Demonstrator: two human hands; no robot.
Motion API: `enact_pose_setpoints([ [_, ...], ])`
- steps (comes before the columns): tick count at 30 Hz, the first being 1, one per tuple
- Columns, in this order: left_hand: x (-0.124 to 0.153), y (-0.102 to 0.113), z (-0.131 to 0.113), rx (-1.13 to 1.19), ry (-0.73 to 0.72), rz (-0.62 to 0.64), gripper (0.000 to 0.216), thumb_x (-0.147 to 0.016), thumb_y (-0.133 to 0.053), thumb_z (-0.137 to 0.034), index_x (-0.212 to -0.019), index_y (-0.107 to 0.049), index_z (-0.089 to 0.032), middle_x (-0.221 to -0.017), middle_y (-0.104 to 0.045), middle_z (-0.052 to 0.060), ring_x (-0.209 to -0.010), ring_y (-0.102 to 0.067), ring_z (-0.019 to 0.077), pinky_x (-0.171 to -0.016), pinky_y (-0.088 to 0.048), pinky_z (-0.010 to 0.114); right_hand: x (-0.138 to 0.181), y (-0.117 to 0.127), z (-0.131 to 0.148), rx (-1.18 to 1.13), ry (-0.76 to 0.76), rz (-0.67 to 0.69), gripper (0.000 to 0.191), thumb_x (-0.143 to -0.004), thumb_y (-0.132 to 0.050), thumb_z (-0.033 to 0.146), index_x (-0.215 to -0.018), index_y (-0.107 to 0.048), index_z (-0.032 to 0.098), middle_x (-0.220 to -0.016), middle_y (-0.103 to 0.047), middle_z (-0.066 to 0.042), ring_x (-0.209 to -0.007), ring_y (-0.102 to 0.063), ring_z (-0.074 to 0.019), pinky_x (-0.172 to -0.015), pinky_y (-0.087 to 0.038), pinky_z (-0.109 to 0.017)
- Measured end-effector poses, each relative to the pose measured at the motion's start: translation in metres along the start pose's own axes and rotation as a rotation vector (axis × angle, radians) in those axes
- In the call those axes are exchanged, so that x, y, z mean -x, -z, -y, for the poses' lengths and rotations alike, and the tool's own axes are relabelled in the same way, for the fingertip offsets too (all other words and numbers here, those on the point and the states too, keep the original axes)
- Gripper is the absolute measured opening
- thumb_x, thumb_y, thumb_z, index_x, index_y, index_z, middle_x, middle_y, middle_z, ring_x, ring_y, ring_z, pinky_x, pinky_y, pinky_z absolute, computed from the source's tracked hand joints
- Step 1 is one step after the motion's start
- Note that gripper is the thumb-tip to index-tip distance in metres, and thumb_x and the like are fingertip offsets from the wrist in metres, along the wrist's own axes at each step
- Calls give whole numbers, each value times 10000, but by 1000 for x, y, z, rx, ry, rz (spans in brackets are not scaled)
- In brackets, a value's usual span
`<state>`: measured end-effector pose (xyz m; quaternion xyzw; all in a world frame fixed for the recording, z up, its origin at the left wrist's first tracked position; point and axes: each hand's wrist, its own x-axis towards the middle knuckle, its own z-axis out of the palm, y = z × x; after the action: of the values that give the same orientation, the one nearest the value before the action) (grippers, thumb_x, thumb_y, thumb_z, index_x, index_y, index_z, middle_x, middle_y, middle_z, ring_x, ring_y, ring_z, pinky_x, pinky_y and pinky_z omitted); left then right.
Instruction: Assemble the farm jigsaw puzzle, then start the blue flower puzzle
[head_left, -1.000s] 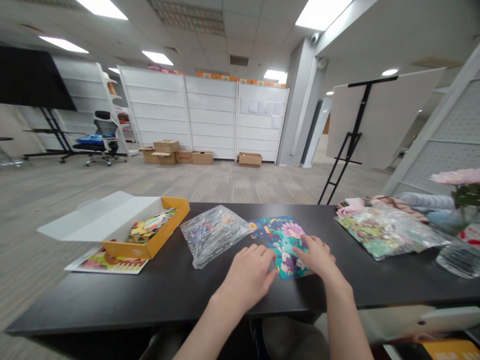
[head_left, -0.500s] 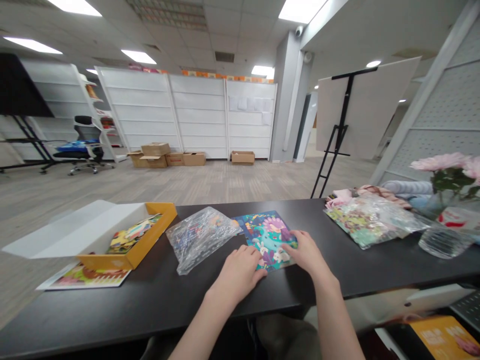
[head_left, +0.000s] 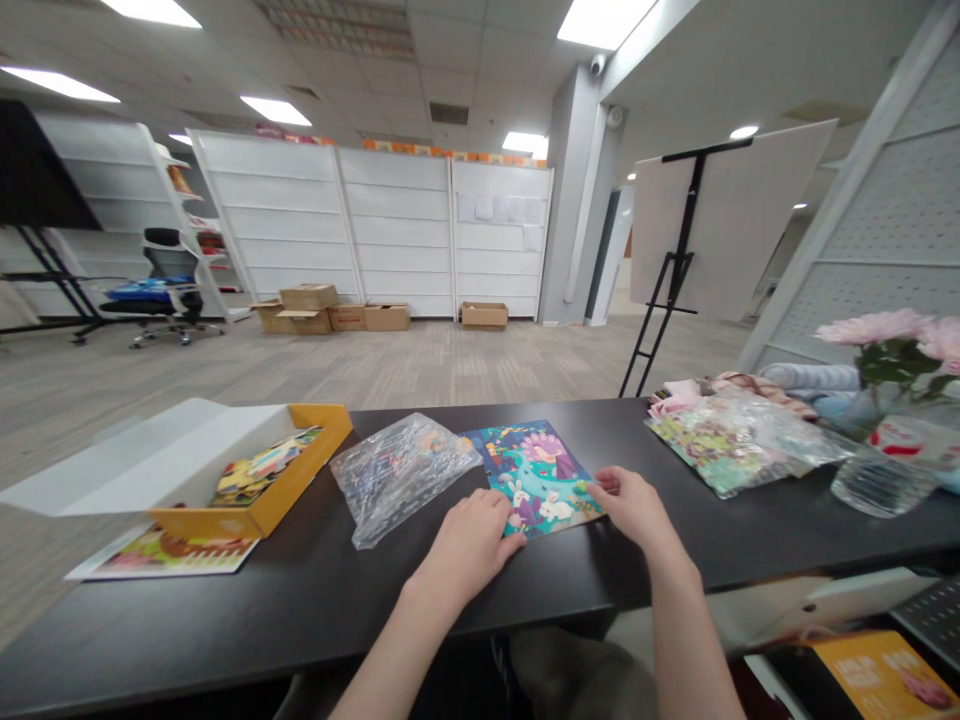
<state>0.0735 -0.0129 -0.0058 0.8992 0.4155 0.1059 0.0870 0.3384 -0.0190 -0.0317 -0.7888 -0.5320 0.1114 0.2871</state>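
Note:
A colourful picture sheet that looks like a jigsaw puzzle (head_left: 544,465), with white rabbits and a purple peacock-like figure, lies flat on the black table (head_left: 315,610). My left hand (head_left: 480,530) rests at its lower left edge, fingers stretched out and lying flat over the border. At the right edge is my right hand (head_left: 626,505), its thumb near the picture's rim and its fingers loosely bent and apart; nothing shows in it. A crumpled clear plastic bag (head_left: 405,475) lies just left of the picture, touching or overlapping its corner.
On the left stands an open yellow box (head_left: 289,490) with puzzle pieces (head_left: 259,470), over a printed card (head_left: 172,555). To the right are a plastic-wrapped colourful pack (head_left: 727,445), folded cloths (head_left: 772,385) and a clear vase (head_left: 889,470) with pink flowers (head_left: 877,327).
My right hand has slid right, off the picture to its edge, uncovering its right side. My left hand has shifted slightly left.

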Motion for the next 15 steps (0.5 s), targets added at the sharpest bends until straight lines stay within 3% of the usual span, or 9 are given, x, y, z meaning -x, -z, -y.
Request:
enact_pose_setpoints([
  [4, 1, 2, 0, -10, -7, 3, 219, -937, -621, -385, -990, -667, -178, -1120, -693, 104, -1090, -623, 285, -930, -514, 392, -3, -1, 4, -8, -3, -15, 280, -800, -679, 299, -1017, -749, 136, -947, -781, -133, -837, -740, -245, -771, -532, -310],
  [10, 4, 7, -1, -17, -5, 20, 213, -926, -636, -374, -987, -675, -174, -1086, -699, 94, -1057, -630, 295, -879, -527, 402, 0, 2, 10, -21, 5, 43, 281, -779, -678, 303, -991, -762, 139, -968, -785, -145, -954, -737, -285, -837, -529, -332],
  [15, 5, 6, 2, -22, -7, 15, 221, -925, -637, -384, -998, -678, -179, -1092, -697, 90, -1053, -629, 288, -885, -521, 393, 1, 3, 3, -191, 15, 32, 276, -702, -697, 325, -908, -761, 154, -866, -787, -126, -832, -746, -274, -751, -537, -327],
])
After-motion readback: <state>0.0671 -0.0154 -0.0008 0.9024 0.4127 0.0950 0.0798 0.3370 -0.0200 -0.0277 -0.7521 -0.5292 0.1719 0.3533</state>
